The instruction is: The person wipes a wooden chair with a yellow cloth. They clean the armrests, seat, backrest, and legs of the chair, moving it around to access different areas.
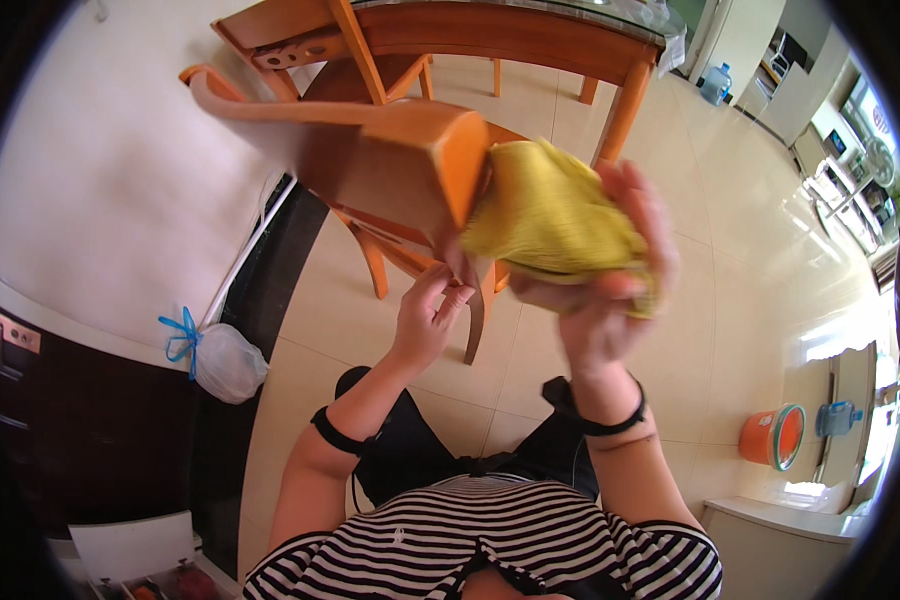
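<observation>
Before me is an orange-brown wooden chair, its thick curved top rail nearest to me and partly hiding the seat and legs. My right hand, blurred by motion, holds a folded yellow cloth at the right end of that rail. The cloth covers part of the chair there; whether it presses on the wood is hard to tell. Lower and to the left, my left hand pinches a narrow part of the chair back between thumb and fingers.
Behind stand a second wooden chair and a wooden table with a glass top. A tied white plastic bag lies by the left wall. On the tiled floor are an orange bucket and a blue water bottle.
</observation>
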The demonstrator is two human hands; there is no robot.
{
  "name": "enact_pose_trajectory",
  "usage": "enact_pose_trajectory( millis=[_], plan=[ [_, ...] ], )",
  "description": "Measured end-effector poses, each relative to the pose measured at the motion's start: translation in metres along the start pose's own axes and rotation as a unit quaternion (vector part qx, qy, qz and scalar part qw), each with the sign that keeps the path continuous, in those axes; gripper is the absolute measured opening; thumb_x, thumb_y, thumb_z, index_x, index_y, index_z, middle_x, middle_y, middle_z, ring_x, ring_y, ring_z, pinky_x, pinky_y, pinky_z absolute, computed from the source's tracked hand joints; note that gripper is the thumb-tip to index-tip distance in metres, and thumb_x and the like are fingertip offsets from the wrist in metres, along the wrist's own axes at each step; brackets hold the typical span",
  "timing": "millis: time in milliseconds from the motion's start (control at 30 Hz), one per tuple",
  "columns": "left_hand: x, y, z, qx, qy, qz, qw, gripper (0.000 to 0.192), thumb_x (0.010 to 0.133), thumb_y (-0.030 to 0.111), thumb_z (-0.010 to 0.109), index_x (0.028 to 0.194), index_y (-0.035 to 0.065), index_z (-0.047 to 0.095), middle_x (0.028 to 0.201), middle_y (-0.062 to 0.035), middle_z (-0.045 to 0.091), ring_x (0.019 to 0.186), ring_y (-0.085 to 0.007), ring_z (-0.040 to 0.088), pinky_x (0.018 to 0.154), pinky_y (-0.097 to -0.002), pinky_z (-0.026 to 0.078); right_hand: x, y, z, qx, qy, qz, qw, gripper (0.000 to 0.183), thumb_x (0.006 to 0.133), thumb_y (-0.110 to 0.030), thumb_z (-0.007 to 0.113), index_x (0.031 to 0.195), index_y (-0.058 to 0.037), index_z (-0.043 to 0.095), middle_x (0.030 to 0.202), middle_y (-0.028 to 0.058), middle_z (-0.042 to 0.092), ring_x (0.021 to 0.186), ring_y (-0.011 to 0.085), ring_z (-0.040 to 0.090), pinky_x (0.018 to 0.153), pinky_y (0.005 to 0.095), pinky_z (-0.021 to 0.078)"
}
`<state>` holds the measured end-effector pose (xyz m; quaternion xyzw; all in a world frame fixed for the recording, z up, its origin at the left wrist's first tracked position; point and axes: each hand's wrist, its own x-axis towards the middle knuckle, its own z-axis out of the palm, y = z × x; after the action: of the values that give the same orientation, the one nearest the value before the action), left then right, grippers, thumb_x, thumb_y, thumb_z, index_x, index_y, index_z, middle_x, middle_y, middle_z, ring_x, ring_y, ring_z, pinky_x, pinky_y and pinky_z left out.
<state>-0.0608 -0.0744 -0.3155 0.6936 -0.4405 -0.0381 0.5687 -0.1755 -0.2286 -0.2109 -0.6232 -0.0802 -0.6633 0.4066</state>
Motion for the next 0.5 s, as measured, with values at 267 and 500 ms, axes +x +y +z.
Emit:
enact_pose_trajectory(
  millis=[267,500],
  plan=[
    [0.001,-0.008,-0.009,0.058,0.008,-0.023,0.998,0.028,0.089,0.01,0.072,0.116,0.0015,0.069,0.111,-0.0147,0.072,0.104,-0.03,0.07,0.089,-0.035,0.053,-0.173,0.085,0.048,-0.074,-0.026,0.033,0.996,0.057,0.085,-0.011,0.077,0.137,-0.0027,0.055,0.146,0.0274,0.049,0.133,0.0456,0.052,0.111,0.0564,0.0404],
    [0.005,-0.001,-0.011,0.027,-0.007,-0.064,0.998,0.03,0.1,0.015,0.067,0.122,-0.0058,0.065,0.117,-0.0123,0.069,0.109,-0.022,0.064,0.096,-0.0349,0.049,-0.286,0.126,0.027,-0.087,-0.071,0.321,0.94,0.075,0.092,-0.002,0.069,0.158,-0.0077,0.032,0.162,0.0193,0.03,0.146,0.0401,0.034,0.119,0.0462,0.0336]
  ],
)
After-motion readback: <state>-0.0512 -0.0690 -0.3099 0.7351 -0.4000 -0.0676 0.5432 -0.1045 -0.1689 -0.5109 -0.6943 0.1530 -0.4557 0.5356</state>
